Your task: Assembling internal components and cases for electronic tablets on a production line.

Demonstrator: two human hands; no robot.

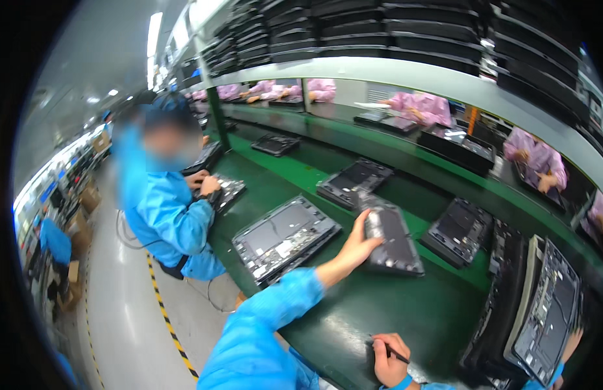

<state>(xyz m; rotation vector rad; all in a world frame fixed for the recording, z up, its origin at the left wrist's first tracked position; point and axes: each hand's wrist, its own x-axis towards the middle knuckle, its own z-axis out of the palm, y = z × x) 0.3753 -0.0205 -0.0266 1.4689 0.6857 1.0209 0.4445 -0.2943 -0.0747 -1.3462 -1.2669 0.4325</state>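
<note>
My left hand point(355, 250) reaches forward over the green bench. Its fingers are closed on the left edge of a dark laptop chassis point(398, 242), which is tilted and slightly smeared by motion. Close to the bench's near edge, my right hand point(390, 364) is closed around a slim dark pen-shaped tool point(398, 354); its exact kind is unclear. Left of the held chassis, an opened laptop base point(282, 237) with exposed circuit boards rests on top of another. A further dark chassis point(353, 182) lies just beyond my left hand.
Another chassis stack point(459, 231) sits to the right. Near it, several chassis point(549, 312) lean upright, with another person's hand point(573, 343) at them. A blue-sleeved co-worker point(168, 195) handles a board at left. Overhead, a shelf point(379, 68) holds black trays; pink-sleeved people work beyond.
</note>
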